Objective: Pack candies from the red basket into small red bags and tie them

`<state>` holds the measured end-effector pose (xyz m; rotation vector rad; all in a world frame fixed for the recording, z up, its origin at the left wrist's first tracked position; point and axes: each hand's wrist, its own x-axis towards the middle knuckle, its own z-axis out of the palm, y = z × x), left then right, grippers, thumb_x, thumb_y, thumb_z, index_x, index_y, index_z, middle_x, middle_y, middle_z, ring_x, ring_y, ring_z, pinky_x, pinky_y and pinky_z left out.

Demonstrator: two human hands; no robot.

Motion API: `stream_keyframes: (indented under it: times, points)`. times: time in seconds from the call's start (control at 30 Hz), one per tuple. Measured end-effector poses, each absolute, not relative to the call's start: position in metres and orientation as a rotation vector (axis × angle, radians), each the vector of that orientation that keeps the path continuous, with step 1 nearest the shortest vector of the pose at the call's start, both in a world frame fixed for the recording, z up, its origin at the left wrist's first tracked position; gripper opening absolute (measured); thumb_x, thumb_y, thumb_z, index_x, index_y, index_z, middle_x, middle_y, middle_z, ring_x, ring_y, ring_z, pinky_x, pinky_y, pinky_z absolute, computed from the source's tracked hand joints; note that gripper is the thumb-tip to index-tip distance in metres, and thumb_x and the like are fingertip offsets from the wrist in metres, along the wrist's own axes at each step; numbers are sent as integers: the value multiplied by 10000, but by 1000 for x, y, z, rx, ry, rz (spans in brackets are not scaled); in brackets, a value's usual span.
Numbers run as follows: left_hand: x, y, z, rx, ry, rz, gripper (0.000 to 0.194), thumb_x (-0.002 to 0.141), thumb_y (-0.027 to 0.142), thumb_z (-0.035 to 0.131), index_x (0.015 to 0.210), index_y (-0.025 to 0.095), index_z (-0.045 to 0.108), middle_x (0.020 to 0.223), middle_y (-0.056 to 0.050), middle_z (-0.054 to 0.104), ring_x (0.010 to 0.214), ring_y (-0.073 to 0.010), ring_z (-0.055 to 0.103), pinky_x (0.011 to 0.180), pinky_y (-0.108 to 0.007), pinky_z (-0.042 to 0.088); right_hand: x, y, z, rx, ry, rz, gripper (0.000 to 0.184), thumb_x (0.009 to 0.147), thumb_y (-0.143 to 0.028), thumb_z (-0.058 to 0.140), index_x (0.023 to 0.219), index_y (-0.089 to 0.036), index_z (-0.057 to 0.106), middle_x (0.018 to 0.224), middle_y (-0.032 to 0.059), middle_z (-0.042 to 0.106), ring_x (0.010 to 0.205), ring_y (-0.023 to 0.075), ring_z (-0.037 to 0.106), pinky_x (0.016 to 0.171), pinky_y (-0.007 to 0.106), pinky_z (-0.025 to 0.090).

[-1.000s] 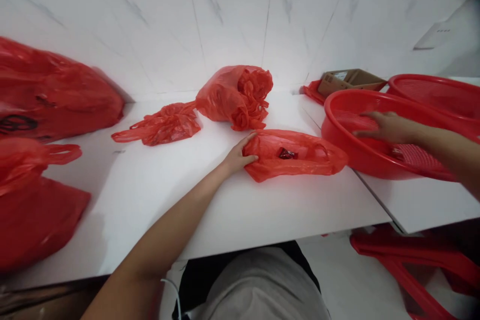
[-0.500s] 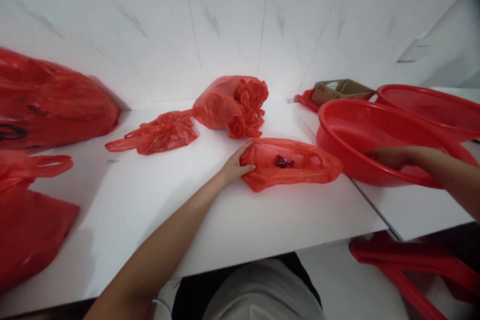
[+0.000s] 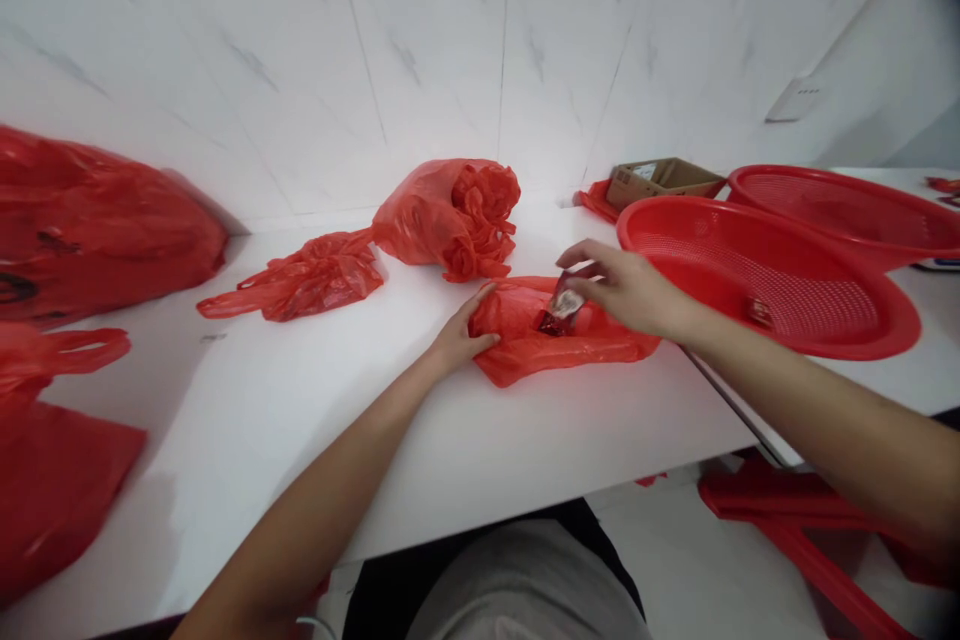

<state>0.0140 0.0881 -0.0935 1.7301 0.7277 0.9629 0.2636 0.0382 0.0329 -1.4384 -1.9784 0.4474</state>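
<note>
Left hand [image 3: 456,338] pinches the open red bag [image 3: 517,362] mid-frame, dark packet [image 3: 553,324] inside; right hand [image 3: 628,290] grips a pale packet [image 3: 567,303]; worktop [image 3: 487,460] edge crosses lower centre.

Soft, greyish-white light spreads over the desk [image 3: 525,440], a faint shadow greying its left end. From here I catch glints on the large red bag [image 3: 112,240] there. Over the desk's middle, the packet [image 3: 562,306] looks smeary; above its far right, the view's corner blackens.

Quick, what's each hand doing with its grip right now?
Left hand: holding one end of the open red bag.
Right hand: closed on a small shiny packet at the bag's opening.
</note>
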Motion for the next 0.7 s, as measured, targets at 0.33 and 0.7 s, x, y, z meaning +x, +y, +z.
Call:
stream_keyframes:
  times: [0.33, 0.7]
  points:
    - [13, 84, -89, 1709, 740, 941, 844, 725, 301, 736, 1469, 227, 344, 1558, -99, 304, 1417, -323, 285, 1154, -475, 259, 270, -37, 47, -1246, -2020, 1213, 236, 893, -372, 534, 1008, -194, 638, 860, 47, 678, 762, 154, 639, 683, 276, 522]
    - [21, 83, -97, 1649, 744, 1039, 841, 719, 347, 732, 1462, 222, 359, 1540, -100, 342, 1385, -324, 344, 1140, -470, 292, 188, -99, -138, -1394, -2391, 1033, 275, 909, -301, 556, 1169, -373, 610, 1223, 40, 615, 1125, 262, 576, 873, 420, 518]
